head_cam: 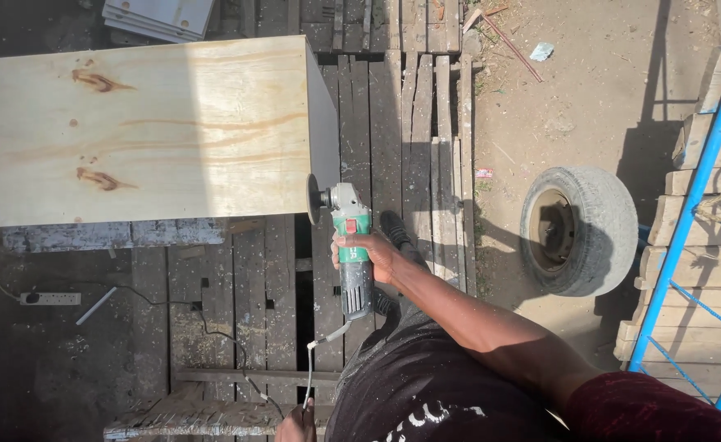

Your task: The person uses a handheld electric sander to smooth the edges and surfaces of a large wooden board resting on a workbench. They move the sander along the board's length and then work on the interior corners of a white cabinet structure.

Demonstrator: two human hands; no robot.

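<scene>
One view only, from the head camera looking straight down. Right of centre, the right hand [369,255] is wrapped tight around the green and grey body of an angle grinder [351,245], fingers closed over the casing so the tool stays steady. Its dark sanding disc [315,199] points toward the upper left and sits against the lower right corner of a pale plywood box [135,131], which fills the upper left of the frame; the disc meets the box's shaded end face, the likely reason the tool is held upright along that edge. A white power cord [315,360] drops from the grinder's tail to the bottom edge, where the left hand [297,426] shows only in part; it appears to be closed around the cord, probably keeping it away from the disc, though the grip is mostly cut off. Dark wooden planks [377,106] form the floor beneath. At the left edge lies a white socket strip [49,299]. To the right, an old tyre [577,229] rests on dirt near a blue metal frame [704,188].
</scene>
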